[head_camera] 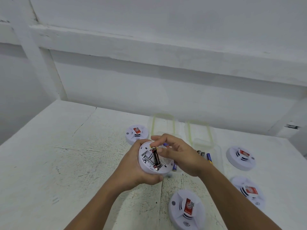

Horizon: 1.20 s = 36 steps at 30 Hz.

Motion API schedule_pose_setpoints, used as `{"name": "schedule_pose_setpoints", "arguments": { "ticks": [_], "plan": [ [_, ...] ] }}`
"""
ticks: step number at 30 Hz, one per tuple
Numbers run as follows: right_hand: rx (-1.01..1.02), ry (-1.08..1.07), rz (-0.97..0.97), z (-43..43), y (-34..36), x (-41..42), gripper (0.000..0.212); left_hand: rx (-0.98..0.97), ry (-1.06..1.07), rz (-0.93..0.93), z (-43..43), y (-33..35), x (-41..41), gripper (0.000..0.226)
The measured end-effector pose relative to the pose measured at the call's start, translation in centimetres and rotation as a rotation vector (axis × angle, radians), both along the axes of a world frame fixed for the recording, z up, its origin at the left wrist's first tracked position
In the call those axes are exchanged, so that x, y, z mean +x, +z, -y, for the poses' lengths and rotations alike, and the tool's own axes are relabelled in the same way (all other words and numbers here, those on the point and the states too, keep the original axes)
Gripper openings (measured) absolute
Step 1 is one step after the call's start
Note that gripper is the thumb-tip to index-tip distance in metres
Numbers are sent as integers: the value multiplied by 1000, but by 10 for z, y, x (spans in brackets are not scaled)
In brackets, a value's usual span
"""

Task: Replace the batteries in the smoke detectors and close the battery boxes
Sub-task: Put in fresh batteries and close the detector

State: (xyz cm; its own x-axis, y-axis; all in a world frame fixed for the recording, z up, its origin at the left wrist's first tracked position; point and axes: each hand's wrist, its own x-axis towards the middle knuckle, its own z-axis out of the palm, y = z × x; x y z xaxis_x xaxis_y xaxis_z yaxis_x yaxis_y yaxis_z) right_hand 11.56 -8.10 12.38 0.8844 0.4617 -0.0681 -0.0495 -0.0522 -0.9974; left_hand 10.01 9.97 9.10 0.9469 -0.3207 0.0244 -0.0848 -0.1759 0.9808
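Note:
My left hand (132,170) grips a white round smoke detector (149,166), held above the table with its back and open battery bay facing me. One silver battery (147,159) lies in the bay. My right hand (179,155) pinches the top end of a dark red-and-black battery (155,158), which stands tilted with its lower end in the bay. Several loose batteries (209,157) lie on the table behind my right hand, partly hidden by it.
Four more smoke detectors lie face up on the white table (74,146): one at the back (136,133), one at the right (240,157), one lower right (249,190) and one near me (186,209). Two clear plastic containers (163,125) stand against the wall.

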Motion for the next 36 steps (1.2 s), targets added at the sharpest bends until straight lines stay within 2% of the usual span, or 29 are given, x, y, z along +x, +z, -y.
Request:
{"name": "schedule_pose_setpoints", "arguments": {
  "ticks": [14, 21, 24, 30, 33, 36],
  "plan": [
    [77, 0, -79, 0, -5, -4, 5, 9, 5, -38, 9, -3, -7, 84],
    [59, -15, -78, -1, -5, -6, 4, 82, 6, 40, 8, -1, -6, 85],
    [17, -3, -76, 1, -5, -4, 14, 121, 13, 89, 8, 1, -5, 83],
    [-85, -41, -233, 3, -12, 3, 55, 160, 0, 101, 9, 0, -5, 86],
    [-98, 33, -235, 1, -10, 2, 54, 159, -8, 119, 8, 3, -7, 83],
    [-76, 2, -253, 0, -7, 1, 51, 175, -5, 141, 5, 3, -7, 85]
  ]
}}
